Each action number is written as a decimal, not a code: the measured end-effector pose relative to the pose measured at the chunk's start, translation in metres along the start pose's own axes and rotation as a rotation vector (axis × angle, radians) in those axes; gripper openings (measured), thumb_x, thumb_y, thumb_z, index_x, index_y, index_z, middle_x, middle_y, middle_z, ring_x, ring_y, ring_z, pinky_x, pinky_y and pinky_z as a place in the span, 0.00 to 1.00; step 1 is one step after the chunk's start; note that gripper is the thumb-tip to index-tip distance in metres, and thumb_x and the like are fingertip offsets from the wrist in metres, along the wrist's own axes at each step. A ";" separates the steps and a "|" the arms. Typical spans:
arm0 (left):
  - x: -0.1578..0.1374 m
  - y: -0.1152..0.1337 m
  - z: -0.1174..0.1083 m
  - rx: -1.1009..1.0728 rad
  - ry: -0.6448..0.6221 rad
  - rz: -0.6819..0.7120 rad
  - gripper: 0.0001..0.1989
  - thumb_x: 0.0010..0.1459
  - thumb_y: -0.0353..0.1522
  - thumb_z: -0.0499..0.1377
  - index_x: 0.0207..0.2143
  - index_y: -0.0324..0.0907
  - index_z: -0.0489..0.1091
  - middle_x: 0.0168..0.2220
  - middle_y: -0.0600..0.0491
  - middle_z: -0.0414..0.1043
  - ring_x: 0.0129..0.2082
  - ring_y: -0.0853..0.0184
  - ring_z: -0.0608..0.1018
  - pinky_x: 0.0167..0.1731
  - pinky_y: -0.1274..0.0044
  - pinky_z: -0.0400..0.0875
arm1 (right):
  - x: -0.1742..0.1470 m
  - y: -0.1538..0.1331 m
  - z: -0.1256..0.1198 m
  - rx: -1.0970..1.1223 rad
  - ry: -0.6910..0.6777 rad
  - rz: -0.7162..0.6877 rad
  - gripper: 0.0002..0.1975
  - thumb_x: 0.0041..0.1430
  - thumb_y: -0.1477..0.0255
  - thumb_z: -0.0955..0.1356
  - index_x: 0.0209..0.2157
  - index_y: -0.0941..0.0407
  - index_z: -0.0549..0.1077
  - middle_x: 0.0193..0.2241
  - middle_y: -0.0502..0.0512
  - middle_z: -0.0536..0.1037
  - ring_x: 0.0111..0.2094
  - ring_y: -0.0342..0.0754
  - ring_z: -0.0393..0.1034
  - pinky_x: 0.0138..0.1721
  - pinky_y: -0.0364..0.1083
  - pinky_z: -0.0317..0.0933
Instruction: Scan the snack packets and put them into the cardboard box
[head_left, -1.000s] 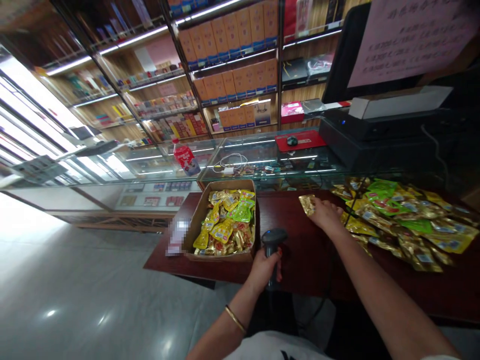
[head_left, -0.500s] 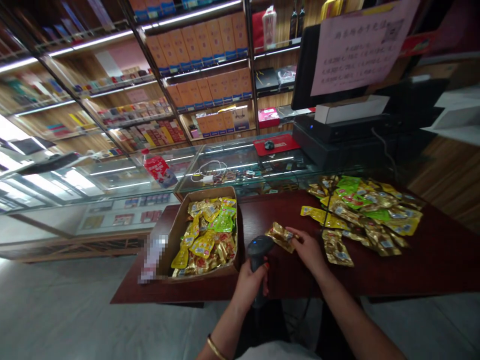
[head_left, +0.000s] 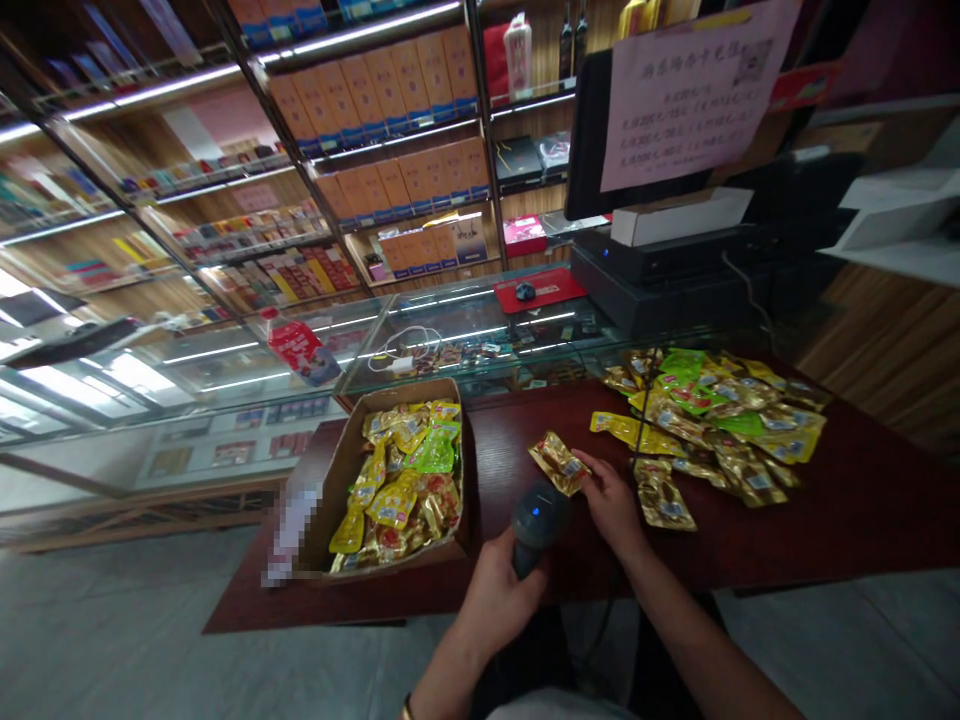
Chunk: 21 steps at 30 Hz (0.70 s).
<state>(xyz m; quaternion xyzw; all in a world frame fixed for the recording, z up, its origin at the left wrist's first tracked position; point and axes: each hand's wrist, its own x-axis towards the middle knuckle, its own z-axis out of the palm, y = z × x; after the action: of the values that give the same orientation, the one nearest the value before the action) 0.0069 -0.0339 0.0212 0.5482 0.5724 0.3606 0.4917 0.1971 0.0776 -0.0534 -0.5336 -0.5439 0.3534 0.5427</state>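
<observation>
My left hand [head_left: 504,590] is closed around the handle of a dark barcode scanner [head_left: 538,522], whose head has a small blue light and tilts toward the packet. Between the thumb and fingers of my right hand [head_left: 611,500] is a gold foil snack packet [head_left: 556,462], held by its right end just above or on the tabletop. A cardboard box [head_left: 463,480] full of gold, yellow and green packets stands to the left. Right of my right hand lies a heap of similar packets [head_left: 720,400], with one gold packet [head_left: 664,495] at its near edge.
The dark red table [head_left: 825,530] carries all this. Behind it runs a glass display counter [head_left: 450,300] with a red bottle [head_left: 300,345], a mouse [head_left: 525,291] and a white cable. A monitor [head_left: 589,140] with a paper sign stands at right. A thin dark cord crosses near the heap.
The scanner has tipped forward and shifted slightly right, its head now nearer the gold packet. My right hand still holds the packet. The whole view has shifted a little.
</observation>
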 end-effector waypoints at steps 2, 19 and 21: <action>-0.001 0.001 -0.001 0.028 -0.001 0.015 0.05 0.52 0.26 0.61 0.34 0.38 0.72 0.21 0.60 0.65 0.21 0.72 0.67 0.23 0.82 0.61 | 0.000 0.000 -0.001 -0.001 -0.006 0.011 0.20 0.60 0.64 0.65 0.51 0.53 0.79 0.51 0.61 0.80 0.53 0.57 0.73 0.57 0.58 0.65; 0.011 -0.022 0.006 -0.268 0.128 -0.234 0.15 0.52 0.42 0.63 0.35 0.41 0.67 0.15 0.63 0.63 0.09 0.72 0.65 0.09 0.82 0.59 | 0.015 -0.021 0.006 0.530 0.019 0.411 0.23 0.50 0.62 0.74 0.50 0.51 0.78 0.46 0.55 0.83 0.48 0.57 0.78 0.46 0.55 0.74; 0.013 -0.028 0.006 -0.310 0.133 -0.253 0.18 0.51 0.45 0.63 0.36 0.41 0.67 0.15 0.62 0.64 0.09 0.72 0.65 0.09 0.81 0.60 | 0.022 -0.040 0.021 0.634 -0.007 0.428 0.23 0.49 0.64 0.75 0.49 0.51 0.78 0.45 0.54 0.83 0.47 0.55 0.78 0.46 0.52 0.74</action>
<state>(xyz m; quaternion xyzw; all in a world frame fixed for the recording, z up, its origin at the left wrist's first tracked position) 0.0063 -0.0254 -0.0094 0.3646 0.6056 0.4153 0.5725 0.1723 0.0961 -0.0131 -0.4394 -0.2858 0.6112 0.5931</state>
